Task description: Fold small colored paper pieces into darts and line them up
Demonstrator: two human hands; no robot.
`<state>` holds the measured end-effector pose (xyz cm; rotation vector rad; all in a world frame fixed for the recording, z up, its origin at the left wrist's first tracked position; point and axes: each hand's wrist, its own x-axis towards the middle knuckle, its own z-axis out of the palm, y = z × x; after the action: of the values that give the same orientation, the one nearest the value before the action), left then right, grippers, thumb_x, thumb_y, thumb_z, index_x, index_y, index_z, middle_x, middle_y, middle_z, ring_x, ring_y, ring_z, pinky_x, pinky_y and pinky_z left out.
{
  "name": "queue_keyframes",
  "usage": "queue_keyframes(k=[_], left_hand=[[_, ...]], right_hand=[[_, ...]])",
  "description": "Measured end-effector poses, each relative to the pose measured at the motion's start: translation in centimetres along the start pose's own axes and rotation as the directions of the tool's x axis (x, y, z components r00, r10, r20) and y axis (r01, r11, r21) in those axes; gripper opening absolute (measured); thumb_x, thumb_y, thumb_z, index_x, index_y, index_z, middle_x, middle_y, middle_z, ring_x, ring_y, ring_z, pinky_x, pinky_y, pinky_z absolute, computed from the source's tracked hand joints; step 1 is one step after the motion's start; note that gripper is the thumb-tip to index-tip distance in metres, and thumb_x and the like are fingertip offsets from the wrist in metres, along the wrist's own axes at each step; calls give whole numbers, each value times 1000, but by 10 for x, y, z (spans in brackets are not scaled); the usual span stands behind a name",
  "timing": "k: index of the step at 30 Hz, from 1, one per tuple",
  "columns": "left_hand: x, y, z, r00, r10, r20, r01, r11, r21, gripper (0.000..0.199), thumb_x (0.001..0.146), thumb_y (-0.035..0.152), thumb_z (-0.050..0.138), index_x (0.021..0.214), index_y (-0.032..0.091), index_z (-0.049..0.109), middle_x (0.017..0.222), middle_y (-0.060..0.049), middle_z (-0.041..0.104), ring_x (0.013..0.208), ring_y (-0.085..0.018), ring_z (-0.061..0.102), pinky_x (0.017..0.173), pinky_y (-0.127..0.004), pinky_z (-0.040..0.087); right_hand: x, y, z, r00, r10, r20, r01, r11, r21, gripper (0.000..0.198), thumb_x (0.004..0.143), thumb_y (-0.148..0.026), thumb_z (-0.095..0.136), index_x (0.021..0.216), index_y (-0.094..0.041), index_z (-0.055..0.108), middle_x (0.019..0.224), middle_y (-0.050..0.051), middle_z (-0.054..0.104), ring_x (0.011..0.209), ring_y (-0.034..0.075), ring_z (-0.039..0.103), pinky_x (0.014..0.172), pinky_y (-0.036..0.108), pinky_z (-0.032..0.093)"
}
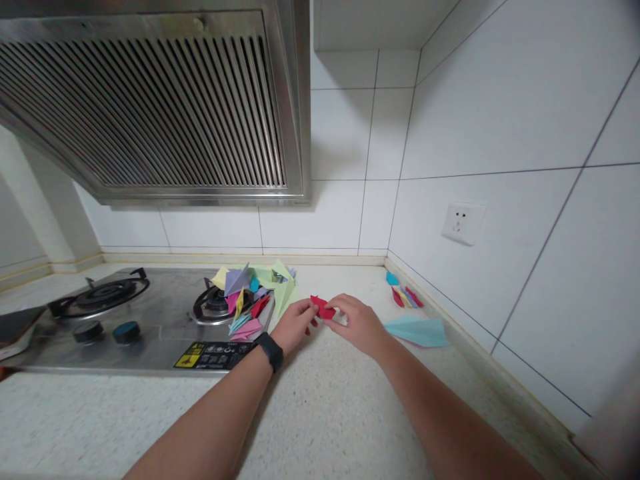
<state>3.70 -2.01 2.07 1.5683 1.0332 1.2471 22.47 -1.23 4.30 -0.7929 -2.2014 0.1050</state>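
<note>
Both my hands meet over the speckled counter (pixel 320 407) and pinch a small folded red paper (pixel 323 309) between their fingertips. My left hand (pixel 296 325), with a black band on the wrist, grips its left side. My right hand (pixel 357 323) grips its right side. A pile of folded coloured papers (pixel 253 297) lies just left of my left hand, spilling over the right burner of the gas stove (pixel 150 320). A light blue paper plane (pixel 417 331) rests on the counter right of my right hand.
Several small folded papers (pixel 404 293) lie near the tiled wall corner. A steel range hood (pixel 150 100) hangs above the stove. A wall socket (pixel 463 222) sits on the right wall. The stove has two knobs (pixel 107 331) at its front.
</note>
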Motion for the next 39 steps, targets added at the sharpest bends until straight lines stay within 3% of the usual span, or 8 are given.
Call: queue_keyframes(k=[6,13,22,27,30,34,39], left_hand=[[-2,4,3,996,-80,36,84,989,-121,36,79,46,60,94,14,64,84,-5,60,67,-12,56,46,-18,39],[-4,8,1,994,-107,-4,104,976,-191,33,74,45,68,83,13,64,73,-2,58,64,-11,54,47,-18,38],[-7,9,-2,989,-120,82,143,911,-388,30,73,41,73,82,13,66,78,-4,60,65,-10,56,47,-17,37],[-7,11,-2,990,-121,66,137,922,-362,32,74,43,71,84,12,67,82,-5,60,65,-10,54,47,-17,38],[-9,12,6,990,-123,63,137,933,-333,39,79,49,64,95,13,65,92,-8,61,67,-11,55,47,-17,38],[-13,9,21,984,-96,153,136,950,-280,47,83,55,54,107,16,61,104,-11,58,75,-13,56,47,-16,39],[-12,-1,25,969,-80,232,114,984,-139,50,84,57,51,109,15,62,95,-9,59,73,-13,52,46,-16,37]], right_hand=[[0,1,0,1000,-3,-3,3,999,-39,26,76,-16,68,100,-25,63,98,2,63,91,18,58,79,30,46],[0,2,-4,1000,-31,-3,31,997,-70,25,77,-17,67,100,-26,63,98,3,63,93,19,58,81,31,46],[2,3,-8,997,-74,-2,74,996,41,26,79,-14,65,102,-26,64,99,2,66,92,18,59,81,31,47],[1,2,-8,998,-57,-9,57,995,87,25,78,-15,66,102,-25,64,99,3,65,88,17,59,72,28,48],[0,4,-7,999,-28,-19,29,997,69,25,78,-16,66,101,-25,64,98,3,65,88,17,59,71,27,48],[0,9,-9,997,39,-65,-39,999,4,20,78,-18,65,97,-24,64,94,3,65,88,19,59,74,30,47],[1,13,-18,991,107,-78,-112,992,-57,10,79,-21,63,89,-23,63,92,3,66,79,17,59,74,30,47]])
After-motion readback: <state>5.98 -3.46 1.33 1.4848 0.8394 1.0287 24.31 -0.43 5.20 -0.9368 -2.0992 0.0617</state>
